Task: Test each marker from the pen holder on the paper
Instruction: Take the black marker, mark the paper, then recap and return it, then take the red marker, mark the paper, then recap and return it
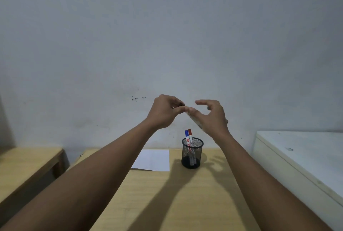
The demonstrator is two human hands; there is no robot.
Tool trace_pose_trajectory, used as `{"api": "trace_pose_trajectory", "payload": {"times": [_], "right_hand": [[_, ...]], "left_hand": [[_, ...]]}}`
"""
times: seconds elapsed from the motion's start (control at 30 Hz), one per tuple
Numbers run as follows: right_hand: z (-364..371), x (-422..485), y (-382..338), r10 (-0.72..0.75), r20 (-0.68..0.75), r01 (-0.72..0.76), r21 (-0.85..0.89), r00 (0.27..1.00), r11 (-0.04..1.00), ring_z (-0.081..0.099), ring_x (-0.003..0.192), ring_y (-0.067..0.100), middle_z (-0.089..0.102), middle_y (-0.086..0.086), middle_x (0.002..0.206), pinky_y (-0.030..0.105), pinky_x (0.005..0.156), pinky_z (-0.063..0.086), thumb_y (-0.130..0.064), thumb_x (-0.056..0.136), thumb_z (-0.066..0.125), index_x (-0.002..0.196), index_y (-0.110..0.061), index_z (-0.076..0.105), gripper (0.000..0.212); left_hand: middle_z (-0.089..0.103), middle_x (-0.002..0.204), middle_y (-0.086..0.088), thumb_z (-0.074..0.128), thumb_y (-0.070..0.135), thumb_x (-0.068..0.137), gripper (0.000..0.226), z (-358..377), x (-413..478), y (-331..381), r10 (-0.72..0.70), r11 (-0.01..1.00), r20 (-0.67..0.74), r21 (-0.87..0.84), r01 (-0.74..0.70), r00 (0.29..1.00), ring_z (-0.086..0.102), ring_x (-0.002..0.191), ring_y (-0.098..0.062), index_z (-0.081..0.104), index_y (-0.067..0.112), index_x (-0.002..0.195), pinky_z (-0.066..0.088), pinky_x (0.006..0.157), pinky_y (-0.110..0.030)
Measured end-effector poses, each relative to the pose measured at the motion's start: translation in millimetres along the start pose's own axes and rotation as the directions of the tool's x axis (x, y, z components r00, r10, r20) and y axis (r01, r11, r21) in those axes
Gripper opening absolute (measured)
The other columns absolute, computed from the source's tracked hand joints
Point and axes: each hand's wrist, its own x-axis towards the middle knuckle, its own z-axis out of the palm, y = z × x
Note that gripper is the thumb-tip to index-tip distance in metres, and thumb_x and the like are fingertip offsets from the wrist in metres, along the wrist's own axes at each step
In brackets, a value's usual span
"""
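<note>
A black mesh pen holder (pixel 192 153) stands on the wooden table (pixel 167 197), with a blue-capped marker (pixel 186 134) and a red-capped marker (pixel 189 132) upright inside. Left of it lies a white sheet of paper (pixel 155 160). Both hands are raised above the holder, in front of the wall. My right hand (pixel 213 117) grips a whitish marker (pixel 194 121) that slants up to the left. My left hand (pixel 165 112) pinches the marker's upper end, where a small dark part shows between the fingers. Most of the marker is hidden by my right hand.
A low wooden bench (pixel 27 167) stands to the left of the table. A white cabinet top (pixel 300 156) runs along the right side. A grey wall rises right behind the table's far edge.
</note>
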Motion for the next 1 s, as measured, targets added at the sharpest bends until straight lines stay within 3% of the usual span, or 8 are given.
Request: {"api": "trace_pose_trajectory", "payload": {"times": [0.2, 0.27, 0.33, 0.47, 0.67, 0.83, 0.9, 1.0], "right_hand": [[12.1, 14.9, 35.6, -0.057, 0.146, 0.073, -0.106, 0.988, 0.992, 0.066, 0.094, 0.007, 0.072, -0.022, 0.090, 0.045, 0.101, 0.036, -0.038, 0.087, 0.077, 0.091, -0.037, 0.071, 0.008], [20.0, 22.7, 52.3, -0.041, 0.111, 0.046, -0.046, 0.993, 0.998, 0.068, 0.084, 0.005, 0.072, -0.020, 0.086, 0.049, 0.097, 0.051, -0.031, 0.086, 0.078, 0.092, -0.035, 0.070, 0.011], [24.7, 29.5, 66.1, -0.007, 0.069, 0.006, 0.016, 0.998, 1.000, 0.069, 0.082, 0.005, 0.073, -0.014, 0.088, 0.047, 0.090, 0.057, -0.024, 0.088, 0.078, 0.108, -0.026, 0.070, 0.022], [30.8, 41.8, 91.3, -0.018, 0.059, 0.019, -0.006, 0.998, 1.000, 0.069, 0.081, 0.008, 0.073, -0.005, 0.099, 0.047, 0.090, 0.057, -0.016, 0.091, 0.073, 0.134, -0.024, 0.052, 0.048], [45.9, 56.3, 125.4, -0.012, 0.160, 0.046, -0.212, 0.987, 0.976, 0.069, 0.074, 0.012, 0.064, -0.013, 0.099, 0.054, 0.102, 0.046, -0.017, 0.093, 0.070, 0.134, -0.034, 0.049, 0.049], [59.8, 57.8, 144.1, 0.103, 0.249, -0.040, -0.244, 0.963, 0.969, 0.068, 0.092, 0.027, 0.065, -0.015, 0.093, 0.051, 0.093, 0.053, -0.024, 0.091, 0.070, 0.127, -0.040, 0.054, 0.043], [62.7, 57.5, 150.7, 0.121, 0.266, -0.047, -0.267, 0.957, 0.963, 0.067, 0.096, 0.025, 0.067, -0.014, 0.090, 0.042, 0.097, 0.045, -0.024, 0.090, 0.071, 0.126, -0.037, 0.057, 0.040], [63.4, 55.4, 153.3, 0.109, 0.281, -0.021, -0.301, 0.954, 0.953, 0.066, 0.093, 0.018, 0.068, -0.011, 0.088, 0.035, 0.088, 0.027, -0.024, 0.091, 0.071, 0.125, -0.031, 0.060, 0.037]], "left_hand": [[0.077, 0.102, -0.006, 0.073, 0.033, 0.086, 0.031, 40.2, 22.8, -16.3, -0.051, 0.998, 0.045, -0.017, 0.052, 0.998, 0.070, 0.088, -0.015, 0.076, 0.009, 0.106, 0.060, 0.083, -0.037], [0.077, 0.100, -0.005, 0.071, 0.036, 0.088, 0.031, 51.3, 31.8, -23.7, -0.067, 0.997, 0.056, -0.038, 0.070, 0.996, 0.069, 0.086, -0.013, 0.077, 0.011, 0.104, 0.059, 0.083, -0.038], [0.077, 0.096, -0.001, 0.069, 0.037, 0.090, 0.027, 61.1, 39.3, -35.8, -0.079, 0.997, 0.066, 0.006, 0.079, 0.995, 0.067, 0.082, -0.009, 0.078, 0.015, 0.101, 0.059, 0.083, -0.038], [0.076, 0.106, -0.002, 0.070, 0.041, 0.088, 0.033, 84.8, 48.3, -71.7, -0.188, 0.971, 0.125, 0.175, 0.165, 0.974, 0.069, 0.094, -0.015, 0.074, 0.016, 0.110, 0.057, 0.088, -0.041], [0.069, 0.124, -0.007, 0.065, 0.047, 0.089, 0.053, 120.3, 56.0, -108.3, -0.357, 0.908, 0.224, 0.309, 0.282, 0.907, 0.065, 0.110, -0.025, 0.062, 0.013, 0.129, 0.052, 0.096, -0.050], [0.076, 0.098, -0.009, 0.063, 0.040, 0.090, 0.033, 140.2, 62.4, -128.3, -0.413, 0.906, 0.252, 0.205, 0.369, 0.875, 0.069, 0.090, -0.027, 0.077, 0.012, 0.099, 0.059, 0.083, -0.050], [0.076, 0.093, -0.008, 0.065, 0.031, 0.091, 0.022, 143.8, 62.5, -129.9, -0.407, 0.913, 0.249, 0.136, 0.384, 0.879, 0.070, 0.088, -0.025, 0.079, 0.013, 0.089, 0.060, 0.080, -0.047], [0.074, 0.084, -0.007, 0.065, 0.025, 0.091, 0.018, 147.6, 63.7, -130.9, -0.413, 0.909, 0.260, 0.063, 0.412, 0.873, 0.067, 0.080, -0.022, 0.076, 0.015, 0.082, 0.057, 0.070, -0.037]]}}
